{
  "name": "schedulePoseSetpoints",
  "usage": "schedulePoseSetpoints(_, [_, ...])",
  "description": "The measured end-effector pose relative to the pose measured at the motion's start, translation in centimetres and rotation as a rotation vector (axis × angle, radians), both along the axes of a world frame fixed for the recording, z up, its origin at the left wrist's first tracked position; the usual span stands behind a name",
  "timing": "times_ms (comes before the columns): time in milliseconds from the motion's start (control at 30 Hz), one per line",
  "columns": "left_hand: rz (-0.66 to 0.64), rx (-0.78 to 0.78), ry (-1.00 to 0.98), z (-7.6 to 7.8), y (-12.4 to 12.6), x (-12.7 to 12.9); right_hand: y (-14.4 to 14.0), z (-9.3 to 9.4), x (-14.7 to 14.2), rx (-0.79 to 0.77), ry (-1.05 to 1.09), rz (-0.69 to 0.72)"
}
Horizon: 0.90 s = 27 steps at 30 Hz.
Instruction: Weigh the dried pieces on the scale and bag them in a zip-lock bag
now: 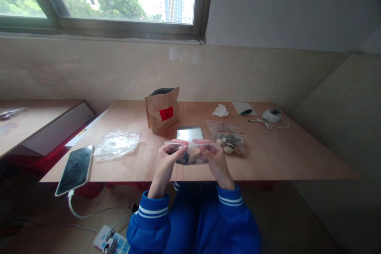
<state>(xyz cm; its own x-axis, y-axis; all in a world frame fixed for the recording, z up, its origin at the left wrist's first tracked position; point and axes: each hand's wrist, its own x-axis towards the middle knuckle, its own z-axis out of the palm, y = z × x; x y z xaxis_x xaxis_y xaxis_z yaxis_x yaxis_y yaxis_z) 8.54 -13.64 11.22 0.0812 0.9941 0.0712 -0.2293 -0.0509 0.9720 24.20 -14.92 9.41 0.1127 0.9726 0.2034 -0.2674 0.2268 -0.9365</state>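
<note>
Now both hands, left [166, 162] & right [216, 162], pinch crinkly clear zip bag [190, 152] w/ lumpy bits.

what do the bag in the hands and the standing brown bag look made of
Held bag: seems thin clear glossy plastic; contents show through, pinkish zip strip along the top. Standing brown bag: looks like matte kraft paper, creased, with a dark lining at its open mouth and a red label.
</note>
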Motion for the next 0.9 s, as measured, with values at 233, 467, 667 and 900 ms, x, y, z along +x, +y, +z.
schedulePoseSetpoints(233, [-0.022,-0.023,0.054,0.4,-0.2,0.1,-0.2,0.5,-0.8,0.042,-0.009,-0.107])
schedulePoseSetpoints(467, [0.084,0.001,0.074,0.6,-0.1,0.3,0.2,0.1,-1.5,0.052,-0.045,-0.18])
schedulePoseSetpoints(667, [0.269,0.062,0.099,-0.3,0.2,0.8,0.3,0.3,-1.6,0.016,0.006,-0.003])
schedulePoseSetpoints(900, [0.111,0.051,0.092,0.0,0.0,0.5,0.7,-0.1,-1.7,-0.015,0.034,-0.047])
